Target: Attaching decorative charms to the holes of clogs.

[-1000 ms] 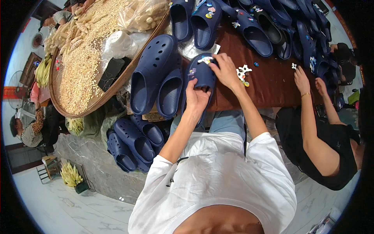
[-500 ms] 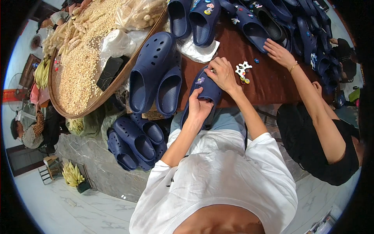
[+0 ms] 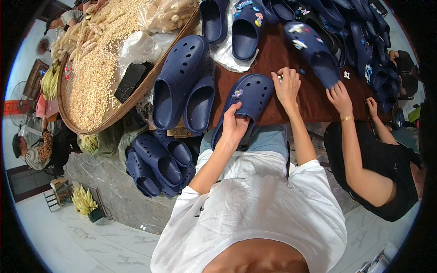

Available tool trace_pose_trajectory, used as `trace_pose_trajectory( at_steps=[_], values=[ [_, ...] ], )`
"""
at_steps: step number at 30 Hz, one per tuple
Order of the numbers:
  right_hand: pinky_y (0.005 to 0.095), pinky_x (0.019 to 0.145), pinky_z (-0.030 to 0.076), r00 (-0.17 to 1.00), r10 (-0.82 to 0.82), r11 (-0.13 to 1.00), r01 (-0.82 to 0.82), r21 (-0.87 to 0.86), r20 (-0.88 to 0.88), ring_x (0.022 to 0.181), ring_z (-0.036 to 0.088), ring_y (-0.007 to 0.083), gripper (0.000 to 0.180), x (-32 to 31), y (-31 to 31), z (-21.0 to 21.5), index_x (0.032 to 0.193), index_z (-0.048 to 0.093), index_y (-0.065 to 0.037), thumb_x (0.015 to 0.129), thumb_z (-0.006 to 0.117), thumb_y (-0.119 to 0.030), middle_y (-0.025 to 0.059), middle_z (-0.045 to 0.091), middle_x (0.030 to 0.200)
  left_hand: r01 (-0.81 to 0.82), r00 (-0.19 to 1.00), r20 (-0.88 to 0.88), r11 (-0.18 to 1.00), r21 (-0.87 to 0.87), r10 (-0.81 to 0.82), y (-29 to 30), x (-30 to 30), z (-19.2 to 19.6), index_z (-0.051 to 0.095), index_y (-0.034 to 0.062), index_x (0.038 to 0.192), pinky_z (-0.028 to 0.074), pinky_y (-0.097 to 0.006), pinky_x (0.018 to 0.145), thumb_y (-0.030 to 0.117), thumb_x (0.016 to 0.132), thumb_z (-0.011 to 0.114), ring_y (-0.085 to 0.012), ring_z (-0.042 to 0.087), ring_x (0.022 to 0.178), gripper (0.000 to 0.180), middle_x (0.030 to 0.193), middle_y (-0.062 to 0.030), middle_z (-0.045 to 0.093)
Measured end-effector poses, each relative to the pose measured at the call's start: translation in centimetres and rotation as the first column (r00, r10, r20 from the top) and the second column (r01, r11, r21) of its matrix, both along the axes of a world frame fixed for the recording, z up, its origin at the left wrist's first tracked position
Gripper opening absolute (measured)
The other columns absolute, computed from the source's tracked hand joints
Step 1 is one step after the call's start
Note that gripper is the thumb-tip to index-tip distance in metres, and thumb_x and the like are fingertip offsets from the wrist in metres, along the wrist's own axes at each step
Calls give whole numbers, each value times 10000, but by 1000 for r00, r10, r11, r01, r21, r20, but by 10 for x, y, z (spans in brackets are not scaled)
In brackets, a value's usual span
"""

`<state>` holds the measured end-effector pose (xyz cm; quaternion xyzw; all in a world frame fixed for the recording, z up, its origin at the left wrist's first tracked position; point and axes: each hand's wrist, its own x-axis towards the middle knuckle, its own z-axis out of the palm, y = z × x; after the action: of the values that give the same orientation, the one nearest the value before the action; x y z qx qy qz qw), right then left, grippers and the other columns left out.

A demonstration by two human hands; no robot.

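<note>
My left hand [image 3: 234,125] grips a navy clog [image 3: 256,93] at its opening, thumb on the upper, fingers inside. The clog rests at the table's front edge over my lap, toe pointing away. A purple charm [image 3: 237,93] sits in one of its holes; the other visible holes are bare. To the right of the clog, my right hand [image 3: 288,88] lies with its fingers curled down over small shoe charms [image 3: 280,78]. Only white bits of them show between thumb and fingers. Just beyond that hand lies a small blue charm [image 3: 302,71].
Pairs of navy clogs [image 3: 182,68] stand left and ahead; more clogs [image 3: 362,45] crowd the back right. A co-worker's hand [image 3: 339,98] at right holds a decorated clog [image 3: 314,50]. At left is a round basket [image 3: 95,129] of kernels. More clogs [image 3: 157,159] sit lower left.
My right hand has left the clog and moved right onto the charms, hiding them. My left hand keeps its hold. The co-worker's hand has drawn a decorated clog nearer.
</note>
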<state>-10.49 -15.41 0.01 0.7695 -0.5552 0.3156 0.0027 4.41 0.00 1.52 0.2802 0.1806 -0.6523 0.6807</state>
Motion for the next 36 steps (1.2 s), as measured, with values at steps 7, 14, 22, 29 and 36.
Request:
trace_pose_trajectory(
  at_steps=[7,14,22,29,36],
  values=[
    [395,818,442,822,543,809,-567,154,172,914,555,294,230,48,40,42,964,701,-85,808,731,-251,90,600,948,2,996,-86,1000,-16,-4,3,5,-5,463,8,1314,403,-445,1082,2,845,594,-301,544,1194,487,1305,-146,546],
    [384,799,435,714,684,685,-699,203,149,874,544,271,215,60,43,43,862,676,-66,776,758,-245,73,586,900,-23,938,-346,998,-65,-1,3,9,-14,476,21,1309,316,-468,1153,-37,874,553,-300,497,1275,445,1343,-145,535],
    [337,718,481,719,425,741,-625,245,549,834,614,235,162,43,49,35,920,580,-15,857,682,-124,106,598,873,-46,950,-310,999,-23,37,-13,17,-8,480,4,1309,334,-479,1130,70,910,569,-318,491,1274,414,1346,-159,530],
    [438,801,436,974,98,993,-108,39,206,927,571,333,145,-33,12,-8,979,615,-62,890,650,-171,121,605,968,27,989,144,996,-85,-15,4,-2,7,501,47,1291,384,-391,1043,340,911,658,-239,513,1193,505,1307,-97,537],
    [445,828,429,947,276,955,-290,66,161,965,548,333,129,1,13,4,1007,640,-80,911,607,-160,123,588,996,198,696,695,978,60,-183,14,-11,16,552,-60,1210,434,-273,919,231,922,665,-135,552,1038,425,1164,-79,604]
  ],
)
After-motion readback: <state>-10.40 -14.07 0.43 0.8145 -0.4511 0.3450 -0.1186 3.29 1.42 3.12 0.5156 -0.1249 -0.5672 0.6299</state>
